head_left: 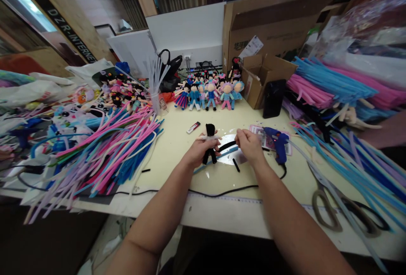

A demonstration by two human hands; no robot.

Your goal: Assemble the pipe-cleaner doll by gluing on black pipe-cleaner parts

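Note:
My left hand (200,149) grips a small doll-like figure (210,129) of fuzzy pipe cleaner, with a black top, black legs and a pale band across its middle. My right hand (250,144) is closed in a pinch on the end of a black pipe cleaner (227,145), which curves over towards the figure. Whether it joins the figure is hidden by my left fingers. Below lies a light blue pipe cleaner (229,151) over a shiny clear sheet (224,160). A short black piece (236,165) rests near my right wrist.
A blue glue gun (280,144) lies to the right, its black cord (222,193) crossing the front. Large scissors (326,207) sit near the right edge. Pipe cleaner heaps (127,148) flank the table. Finished dolls (211,95) and cardboard boxes (263,29) stand behind.

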